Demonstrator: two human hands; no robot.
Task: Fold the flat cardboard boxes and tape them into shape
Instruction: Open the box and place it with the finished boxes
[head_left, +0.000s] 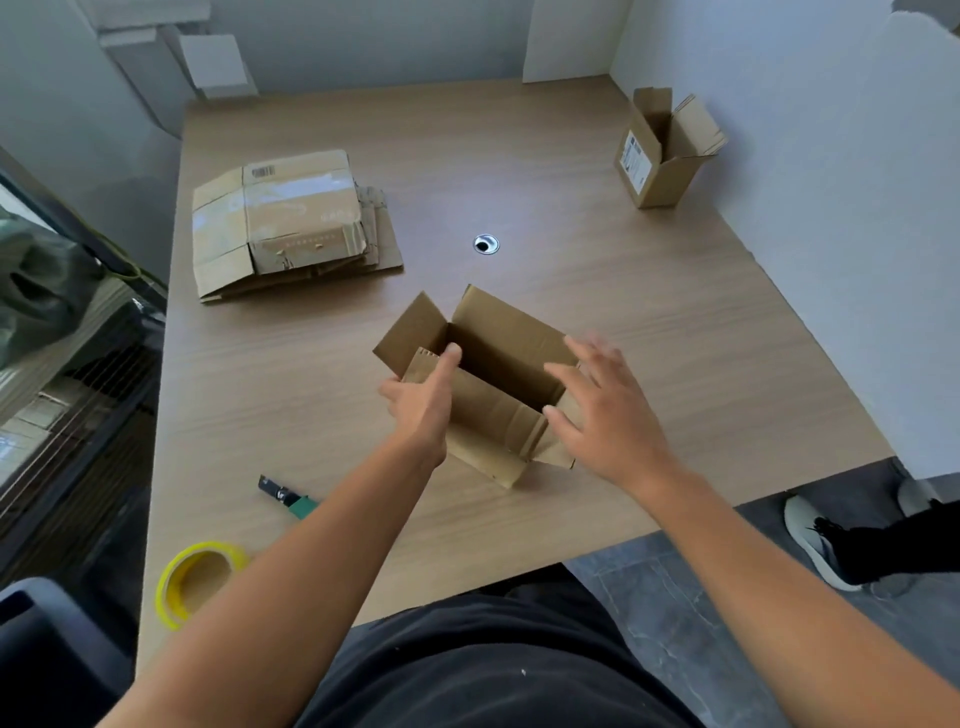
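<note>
Tape (200, 582) sits near-left, well apart from the work. Left hand (421, 400) is flat with straight fingers, pressing the box's left end. The box (493, 379) is central, top open, long axis diagonal — far-left to near-right. Right hand (608, 415) is spread and holds nothing, at the right end — contact unclear.

The wooden table (571, 208) bears flat boxes (291, 218), a near box (496, 415), a far box (660, 171), tape (200, 582) and a knife (285, 496).
</note>
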